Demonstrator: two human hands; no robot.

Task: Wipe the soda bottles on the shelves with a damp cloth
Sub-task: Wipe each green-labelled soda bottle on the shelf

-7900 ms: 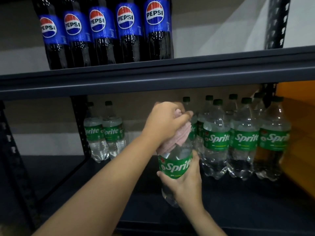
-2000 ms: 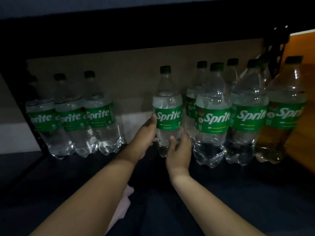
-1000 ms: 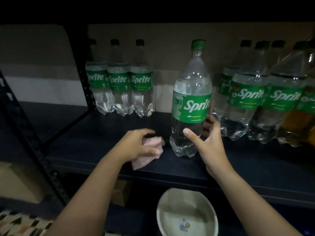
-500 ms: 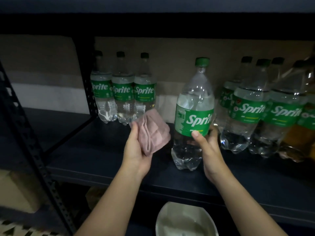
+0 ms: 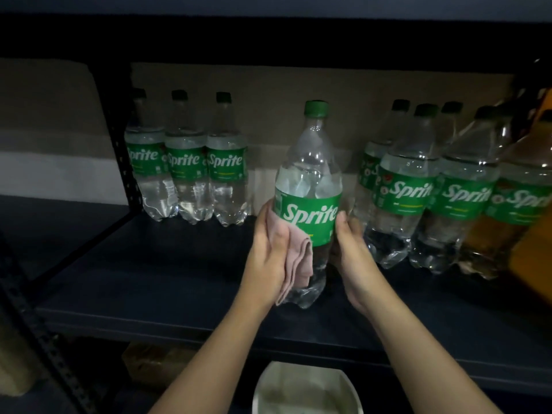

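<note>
Holding the Sprite bottle [image 5: 309,186] upright at the centre of the frame, I have a hand on each side of it. My left hand [image 5: 270,255] presses the pink cloth [image 5: 298,258] against the bottle's lower left side, fingers wrapped around the cloth. My right hand [image 5: 352,249] grips the bottle's right side at the label's lower edge. The bottle's base sits at or just above the dark shelf [image 5: 149,279]; I cannot tell which. Three Sprite bottles [image 5: 185,174] stand at centre left, more bottles [image 5: 433,192] crowd the right, and a white basin [image 5: 304,389] shows at the bottom edge.
</note>
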